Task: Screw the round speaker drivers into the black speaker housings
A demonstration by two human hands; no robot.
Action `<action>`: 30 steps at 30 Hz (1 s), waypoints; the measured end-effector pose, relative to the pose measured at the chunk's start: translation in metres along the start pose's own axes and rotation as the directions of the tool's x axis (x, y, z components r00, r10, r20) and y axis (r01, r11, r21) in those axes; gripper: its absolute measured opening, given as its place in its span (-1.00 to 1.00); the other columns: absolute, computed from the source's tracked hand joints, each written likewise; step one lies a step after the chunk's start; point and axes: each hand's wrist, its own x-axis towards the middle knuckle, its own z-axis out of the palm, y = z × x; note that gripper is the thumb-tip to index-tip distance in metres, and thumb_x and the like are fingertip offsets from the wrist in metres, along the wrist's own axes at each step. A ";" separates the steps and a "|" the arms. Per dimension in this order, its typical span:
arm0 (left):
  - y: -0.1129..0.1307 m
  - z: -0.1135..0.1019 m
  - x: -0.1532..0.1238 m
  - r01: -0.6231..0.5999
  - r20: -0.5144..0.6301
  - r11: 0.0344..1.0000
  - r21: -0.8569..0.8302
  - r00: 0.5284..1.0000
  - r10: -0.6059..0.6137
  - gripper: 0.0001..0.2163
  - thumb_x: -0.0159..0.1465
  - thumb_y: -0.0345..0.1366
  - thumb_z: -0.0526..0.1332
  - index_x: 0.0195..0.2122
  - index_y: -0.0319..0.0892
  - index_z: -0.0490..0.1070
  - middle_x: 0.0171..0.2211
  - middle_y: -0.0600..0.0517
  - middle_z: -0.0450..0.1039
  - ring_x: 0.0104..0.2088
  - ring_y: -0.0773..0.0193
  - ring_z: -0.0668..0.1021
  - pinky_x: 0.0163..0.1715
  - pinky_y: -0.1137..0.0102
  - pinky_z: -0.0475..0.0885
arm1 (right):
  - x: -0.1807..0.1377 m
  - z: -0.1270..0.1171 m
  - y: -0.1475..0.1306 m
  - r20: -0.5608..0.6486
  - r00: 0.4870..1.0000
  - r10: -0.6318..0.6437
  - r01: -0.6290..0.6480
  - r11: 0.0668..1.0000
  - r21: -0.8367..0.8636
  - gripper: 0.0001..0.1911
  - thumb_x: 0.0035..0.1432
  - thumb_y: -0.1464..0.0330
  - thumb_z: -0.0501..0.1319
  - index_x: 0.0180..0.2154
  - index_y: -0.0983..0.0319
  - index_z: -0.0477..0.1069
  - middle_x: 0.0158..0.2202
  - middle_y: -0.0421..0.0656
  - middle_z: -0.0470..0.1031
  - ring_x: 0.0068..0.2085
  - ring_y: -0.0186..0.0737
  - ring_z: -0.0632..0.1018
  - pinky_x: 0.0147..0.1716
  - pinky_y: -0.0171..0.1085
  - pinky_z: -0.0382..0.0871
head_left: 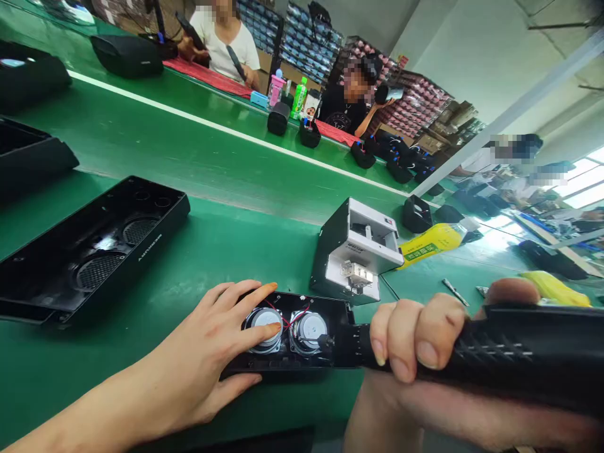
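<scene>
A black speaker housing (336,309) lies on the green bench in the middle of my view, with two round silver speaker drivers (311,326) seated in it and red wires around them. My left hand (207,346) spreads across the housing's left end, fingers over the left driver and far edge, thumb along the near side, holding it. In my right hand (419,340), fingers wrap round a black electric screwdriver (500,355). The screwdriver points left, its tip over the housing beside the right driver.
Behind the housing stands a grey-and-white screw feeder (363,251). A yellow-labelled bottle (434,244) lies to its right. An open black speaker shell (94,251) with mesh grilles is at left. Beyond a conveyor belt (212,145), co-workers handle parts near several black speaker shells.
</scene>
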 end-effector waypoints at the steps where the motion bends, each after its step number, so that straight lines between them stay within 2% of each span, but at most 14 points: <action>1: 0.000 -0.001 0.001 0.002 0.006 1.000 -0.009 1.000 -0.002 -0.44 0.22 -0.31 0.44 0.24 0.15 0.41 0.51 0.02 0.11 0.41 -0.17 0.23 0.31 -0.15 0.30 | -0.007 -0.001 0.005 0.006 1.000 0.007 -0.007 1.000 0.016 -0.57 0.24 -0.08 0.41 -0.02 0.04 0.60 -0.62 -0.39 0.44 -0.79 -0.41 0.24 -0.77 -0.38 0.29; 5: -0.001 -0.002 0.003 0.003 0.015 0.999 -0.035 1.000 -0.003 -0.49 0.21 -0.29 0.44 0.19 0.11 0.44 0.49 -0.02 0.14 0.39 -0.19 0.26 0.29 -0.16 0.30 | -0.026 -0.008 0.026 0.031 0.999 0.029 -0.030 0.999 0.034 -0.50 0.24 -0.08 0.41 0.07 0.05 0.57 -0.58 -0.38 0.47 -0.76 -0.38 0.29 -0.74 -0.35 0.36; 9: -0.001 -0.002 0.004 -0.008 0.021 0.999 -0.051 1.000 0.009 -0.51 0.22 -0.29 0.43 0.18 0.09 0.45 0.49 -0.05 0.15 0.39 -0.20 0.25 0.29 -0.17 0.29 | -0.037 -0.011 0.039 0.043 0.999 0.007 -0.008 1.000 0.023 -0.49 0.32 -0.12 0.29 0.10 0.05 0.52 -0.56 -0.41 0.45 -0.76 -0.40 0.25 -0.76 -0.37 0.34; 18: -0.002 -0.004 0.004 -0.013 0.045 0.998 -0.054 0.999 0.015 -0.57 0.28 -0.26 0.39 0.18 0.07 0.44 0.48 -0.07 0.15 0.39 -0.19 0.24 0.27 -0.21 0.28 | -0.043 -0.013 0.043 0.007 1.000 0.017 -0.017 0.998 -0.067 -0.48 0.27 -0.17 0.31 0.07 -0.02 0.53 -0.59 -0.44 0.38 -0.78 -0.40 0.23 -0.78 -0.37 0.31; 26: -0.002 -0.006 0.004 -0.014 0.047 0.998 -0.054 0.999 0.016 -0.58 0.29 -0.26 0.38 0.17 0.07 0.43 0.47 -0.08 0.15 0.39 -0.19 0.24 0.27 -0.22 0.27 | -0.042 -0.012 0.048 0.001 0.999 0.042 -0.042 0.999 -0.019 -0.49 0.25 -0.13 0.36 0.07 0.00 0.55 -0.59 -0.43 0.41 -0.77 -0.39 0.22 -0.76 -0.37 0.33; 30: -0.001 -0.006 0.005 -0.010 0.045 0.999 -0.046 0.999 0.012 -0.59 0.29 -0.25 0.38 0.17 0.06 0.44 0.48 -0.08 0.14 0.39 -0.20 0.24 0.27 -0.20 0.27 | -0.044 -0.012 0.049 0.029 1.000 0.012 -0.012 1.000 -0.009 -0.50 0.33 -0.12 0.27 0.10 0.04 0.53 -0.57 -0.41 0.40 -0.76 -0.41 0.23 -0.75 -0.38 0.34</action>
